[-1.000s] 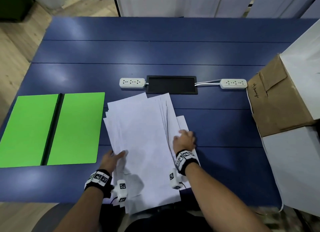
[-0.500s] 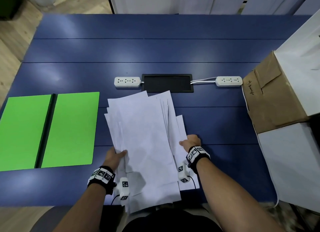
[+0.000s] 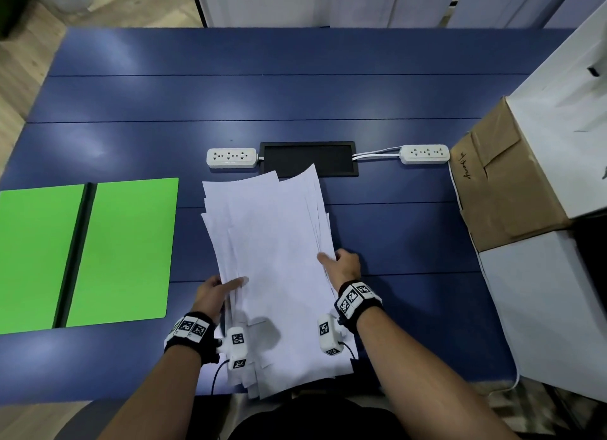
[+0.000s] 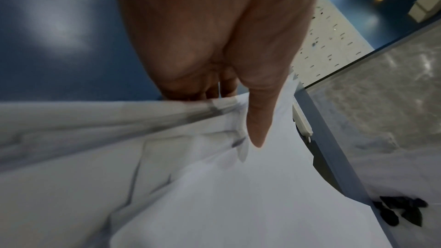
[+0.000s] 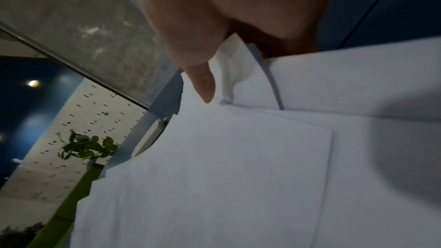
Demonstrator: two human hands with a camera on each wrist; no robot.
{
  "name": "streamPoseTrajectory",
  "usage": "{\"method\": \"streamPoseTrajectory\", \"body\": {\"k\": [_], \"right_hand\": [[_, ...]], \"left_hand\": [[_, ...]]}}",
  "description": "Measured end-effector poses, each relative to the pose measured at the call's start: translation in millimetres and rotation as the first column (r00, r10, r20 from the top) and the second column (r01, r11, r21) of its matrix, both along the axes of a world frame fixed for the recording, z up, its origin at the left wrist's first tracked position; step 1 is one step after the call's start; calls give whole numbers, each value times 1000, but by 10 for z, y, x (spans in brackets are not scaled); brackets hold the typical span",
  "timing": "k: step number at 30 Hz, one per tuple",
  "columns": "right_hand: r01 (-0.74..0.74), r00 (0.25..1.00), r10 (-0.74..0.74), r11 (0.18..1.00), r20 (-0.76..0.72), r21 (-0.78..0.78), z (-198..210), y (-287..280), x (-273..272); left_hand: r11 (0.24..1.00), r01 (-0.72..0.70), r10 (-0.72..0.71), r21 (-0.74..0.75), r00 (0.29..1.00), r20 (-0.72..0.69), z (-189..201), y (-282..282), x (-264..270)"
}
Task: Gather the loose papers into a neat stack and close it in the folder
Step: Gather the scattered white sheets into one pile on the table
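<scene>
An uneven pile of white papers (image 3: 279, 259) lies on the blue table (image 3: 295, 94), its near end hanging over the front edge. My left hand (image 3: 216, 291) grips the pile's left edge, thumb on top (image 4: 257, 116) and fingers underneath. My right hand (image 3: 341, 263) grips the right edge the same way, with the thumb on top of the papers (image 5: 238, 157). The sheets (image 4: 214, 195) are fanned and not aligned. A green folder (image 3: 82, 255) lies open and flat to the left, a black spine down its middle.
Two white power strips (image 3: 231, 158) (image 3: 424, 154) flank a black cable hatch (image 3: 308, 158) just beyond the papers. A brown cardboard box (image 3: 502, 193) and white boxes (image 3: 551, 308) crowd the table's right side.
Both hands have pushed the sheets inward, so the pile is narrower. My right hand slid from on top of the papers to their right edge; the left kept its hold.
</scene>
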State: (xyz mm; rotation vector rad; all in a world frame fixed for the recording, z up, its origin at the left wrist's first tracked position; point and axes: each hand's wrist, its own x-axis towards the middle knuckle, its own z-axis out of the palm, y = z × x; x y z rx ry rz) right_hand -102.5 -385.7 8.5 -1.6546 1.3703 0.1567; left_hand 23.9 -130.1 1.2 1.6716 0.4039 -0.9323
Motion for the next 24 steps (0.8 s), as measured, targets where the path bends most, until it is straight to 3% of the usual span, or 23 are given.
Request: {"method": "streamPoseTrajectory", "body": {"k": [3,8,12,18,21,24], "right_hand": [[-8,998,6,1000,-66,-19,34,46,36],[138,990,-130,977,-63,161,85,-104,30],[78,993,-56,973,-106,217,79,-199,-10],[41,999,-36,964,-25,263,21,-264,-17],[6,1000,-9,953,7,301,75,-229,20],[6,1000,-11,944,12,330,103,-106,81]], "left_hand": [[996,25,-30,-82,998,-63,46,-61,7],[996,72,-74,-51,996,-50,2,-76,18],[997,73,-75,-22,994,-81,22,-96,12],[992,74,-60,102,989,-138,-117,-48,64],[987,135,-120,84,981,-155,-52,-84,49],[995,81,-71,61,986,-148,25,-124,27]]}}
